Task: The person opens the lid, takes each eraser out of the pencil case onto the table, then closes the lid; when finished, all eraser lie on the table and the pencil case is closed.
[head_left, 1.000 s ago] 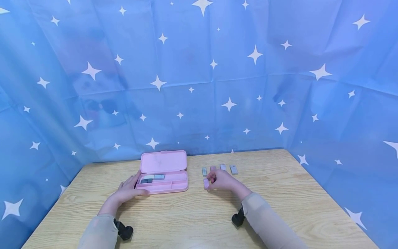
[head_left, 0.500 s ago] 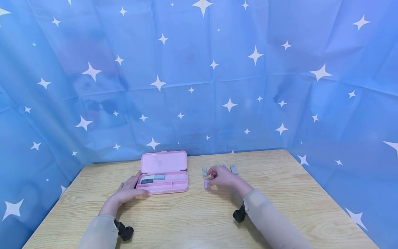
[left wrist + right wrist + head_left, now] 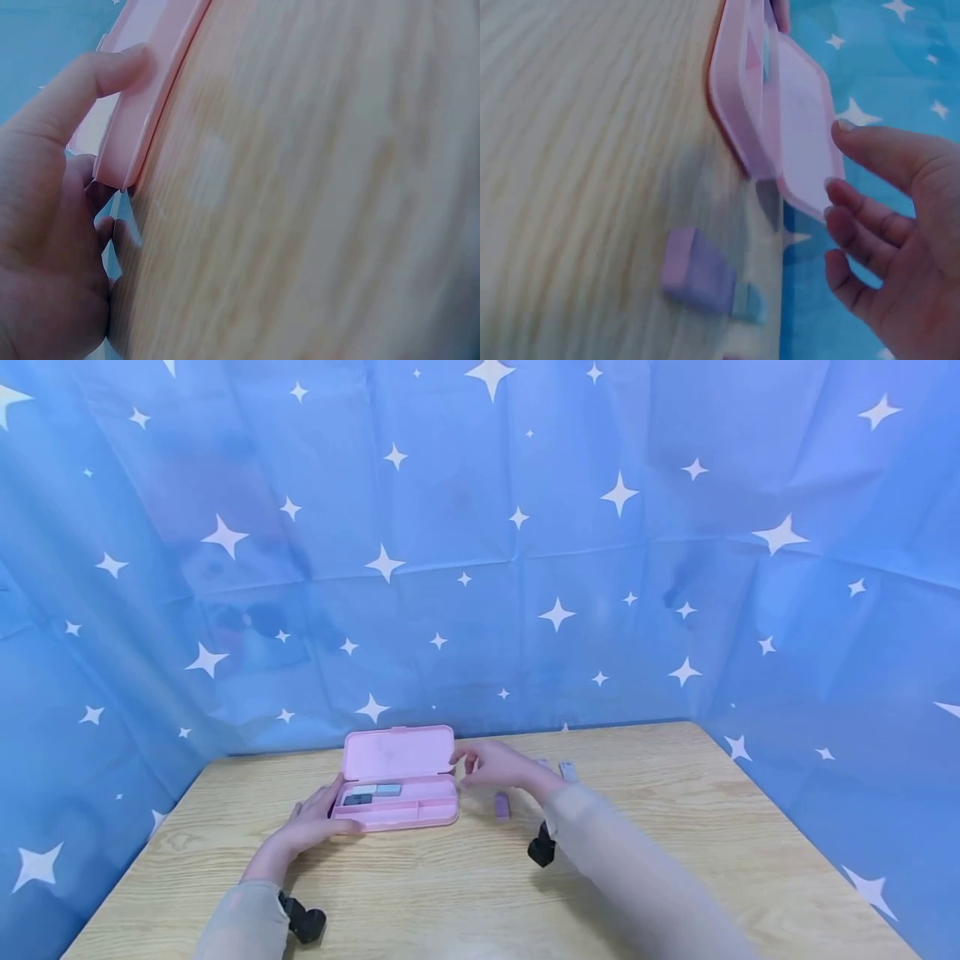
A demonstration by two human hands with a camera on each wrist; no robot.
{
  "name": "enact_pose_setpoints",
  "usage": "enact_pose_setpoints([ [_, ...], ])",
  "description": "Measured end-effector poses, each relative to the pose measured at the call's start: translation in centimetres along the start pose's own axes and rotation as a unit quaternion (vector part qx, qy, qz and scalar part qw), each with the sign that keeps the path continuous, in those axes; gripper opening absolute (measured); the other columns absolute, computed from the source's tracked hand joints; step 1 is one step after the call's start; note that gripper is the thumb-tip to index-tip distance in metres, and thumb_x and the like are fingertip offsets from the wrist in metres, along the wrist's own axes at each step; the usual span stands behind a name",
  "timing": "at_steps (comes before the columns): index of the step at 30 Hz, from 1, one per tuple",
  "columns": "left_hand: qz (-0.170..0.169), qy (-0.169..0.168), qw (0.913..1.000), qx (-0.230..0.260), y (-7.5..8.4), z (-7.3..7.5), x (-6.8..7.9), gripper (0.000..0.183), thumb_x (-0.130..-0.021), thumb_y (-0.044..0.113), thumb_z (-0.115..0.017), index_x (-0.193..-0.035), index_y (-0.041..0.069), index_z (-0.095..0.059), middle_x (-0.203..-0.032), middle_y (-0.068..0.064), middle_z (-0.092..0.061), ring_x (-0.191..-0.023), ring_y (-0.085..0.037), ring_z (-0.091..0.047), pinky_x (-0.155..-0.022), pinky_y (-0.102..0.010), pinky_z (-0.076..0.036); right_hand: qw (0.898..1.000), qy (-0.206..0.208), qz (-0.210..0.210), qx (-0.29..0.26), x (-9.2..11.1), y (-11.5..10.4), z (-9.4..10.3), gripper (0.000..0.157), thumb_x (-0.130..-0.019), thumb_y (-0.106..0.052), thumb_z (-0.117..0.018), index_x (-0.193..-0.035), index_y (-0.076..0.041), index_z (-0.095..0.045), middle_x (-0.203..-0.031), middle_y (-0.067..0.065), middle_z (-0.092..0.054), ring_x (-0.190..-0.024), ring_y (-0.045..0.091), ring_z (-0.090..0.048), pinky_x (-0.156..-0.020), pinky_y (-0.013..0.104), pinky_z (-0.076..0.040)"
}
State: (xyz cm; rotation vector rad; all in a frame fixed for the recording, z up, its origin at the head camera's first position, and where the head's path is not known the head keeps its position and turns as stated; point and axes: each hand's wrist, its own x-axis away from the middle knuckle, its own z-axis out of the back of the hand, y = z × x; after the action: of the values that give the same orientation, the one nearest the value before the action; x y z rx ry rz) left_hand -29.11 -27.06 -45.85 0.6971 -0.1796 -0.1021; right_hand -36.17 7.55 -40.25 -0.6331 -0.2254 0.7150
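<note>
An open pink pencil case (image 3: 437,814) stands at the back left of the table, its lid (image 3: 397,753) raised. My left hand (image 3: 311,827) grips its left end; in the left wrist view the thumb (image 3: 124,69) lies over the front rim. Inside are small blocks: a light blue one (image 3: 387,790), a whitish one (image 3: 363,790) and dark ones (image 3: 357,799). My right hand (image 3: 495,765) hovers by the case's right end, thumb and fingers apart, holding nothing visible. Below it a purple block (image 3: 697,270) and a teal block (image 3: 748,302) lie on the table.
Farther right on the wooden table (image 3: 420,893) lie a pale block (image 3: 542,762), partly behind the right wrist, and a grey block (image 3: 567,771). A blue star-patterned curtain (image 3: 480,543) hangs along the table's back and sides.
My right hand has moved left from above the purple block to the case's right end, and its fingers have spread. The left hand has stayed on the pencil case.
</note>
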Motion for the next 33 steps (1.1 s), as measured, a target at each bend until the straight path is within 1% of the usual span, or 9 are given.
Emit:
enact_pose_setpoints([
  [5,-0.003,0.001,1.0,0.005,0.1,0.0,0.2,0.115,-0.075,0.05,-0.076,-0.156,0.007,-0.007,-0.157,-0.028,-0.009,-0.143,-0.046,-0.003,-0.111,-0.063,0.007,1.0,-0.013,0.01,0.005,-2.8,-1.2,-0.7,0.038,-0.09,-0.012,-0.068,-0.128,-0.013,-0.062,-0.105,0.008,-0.061,-0.08,0.015,-0.055,-0.066,0.029,-0.048],
  [8,-0.002,0.002,1.0,0.007,0.1,0.1,0.3,0.115,-0.074,0.049,-0.077,-0.156,0.007,-0.007,-0.157,-0.028,-0.01,-0.143,-0.046,-0.003,-0.111,-0.063,0.006,0.999,-0.021,0.023,0.019,-4.3,-1.9,-1.4,0.04,-0.09,-0.011,-0.069,-0.129,-0.014,-0.062,-0.115,0.012,-0.06,-0.091,0.018,-0.056,-0.073,0.028,-0.049],
  [12,0.001,0.001,1.0,0.005,0.0,0.1,0.2,0.115,-0.074,0.05,-0.076,-0.156,0.007,-0.008,-0.157,-0.028,-0.011,-0.143,-0.046,-0.004,-0.111,-0.063,0.006,0.998,-0.029,0.033,0.044,-5.8,-2.8,-2.5,0.042,-0.089,-0.01,-0.07,-0.129,-0.015,-0.063,-0.121,0.011,-0.059,-0.108,0.023,-0.055,-0.082,0.027,-0.049],
  [14,0.002,0.0,1.0,0.001,-0.2,0.1,0.2,0.115,-0.074,0.051,-0.076,-0.156,0.007,-0.008,-0.157,-0.028,-0.011,-0.143,-0.046,-0.005,-0.111,-0.064,0.006,0.997,-0.033,0.035,0.059,-6.3,-3.2,-3.0,0.043,-0.088,-0.01,-0.07,-0.13,-0.016,-0.063,-0.121,0.01,-0.059,-0.111,0.025,-0.054,-0.084,0.026,-0.048],
  [19,0.002,0.002,1.0,-0.008,-0.4,0.2,0.0,0.114,-0.075,0.052,-0.075,-0.156,0.007,-0.008,-0.157,-0.027,-0.012,-0.143,-0.046,-0.005,-0.111,-0.064,0.006,0.992,-0.032,0.055,0.109,-7.4,-4.0,-4.2,0.047,-0.087,-0.011,-0.072,-0.133,-0.02,-0.062,-0.114,0.006,-0.062,-0.103,0.02,-0.055,-0.085,0.023,-0.045],
  [22,0.0,0.004,1.0,-0.007,-0.2,0.3,-0.1,0.114,-0.075,0.052,-0.075,-0.156,0.007,-0.009,-0.157,-0.026,-0.013,-0.143,-0.046,-0.005,-0.111,-0.064,0.006,0.99,-0.024,0.055,0.129,-7.7,-4.2,-4.9,0.047,-0.087,-0.012,-0.07,-0.132,-0.024,-0.062,-0.113,0.002,-0.062,-0.101,0.015,-0.052,-0.087,0.023,-0.044],
  [25,0.001,0.003,1.0,-0.004,-0.1,0.3,-0.1,0.114,-0.074,0.053,-0.075,-0.156,0.007,-0.009,-0.158,-0.025,-0.013,-0.144,-0.045,-0.005,-0.111,-0.064,0.006,0.988,-0.021,0.051,0.142,-8.0,-4.3,-5.5,0.047,-0.086,-0.011,-0.069,-0.13,-0.027,-0.064,-0.113,0.001,-0.059,-0.102,0.013,-0.051,-0.089,0.023,-0.043],
  [28,0.004,0.004,1.0,-0.002,0.0,0.2,-0.1,0.114,-0.075,0.053,-0.075,-0.156,0.008,-0.009,-0.158,-0.025,-0.013,-0.144,-0.045,-0.004,-0.111,-0.064,0.007,0.987,-0.025,0.05,0.153,-8.4,-4.6,-5.9,0.047,-0.085,-0.009,-0.068,-0.127,-0.029,-0.066,-0.111,0.003,-0.056,-0.098,0.012,-0.049,-0.086,0.023,-0.043],
  [33,0.005,0.007,1.0,0.003,-0.2,0.2,-0.3,0.113,-0.075,0.052,-0.075,-0.156,0.01,-0.009,-0.158,-0.024,-0.013,-0.144,-0.044,-0.004,-0.111,-0.064,0.008,0.983,-0.039,0.037,0.175,-8.9,-5.0,-6.3,0.046,-0.085,-0.012,-0.071,-0.125,-0.034,-0.067,-0.104,0.002,-0.052,-0.089,0.011,-0.046,-0.079,0.021,-0.041],
])
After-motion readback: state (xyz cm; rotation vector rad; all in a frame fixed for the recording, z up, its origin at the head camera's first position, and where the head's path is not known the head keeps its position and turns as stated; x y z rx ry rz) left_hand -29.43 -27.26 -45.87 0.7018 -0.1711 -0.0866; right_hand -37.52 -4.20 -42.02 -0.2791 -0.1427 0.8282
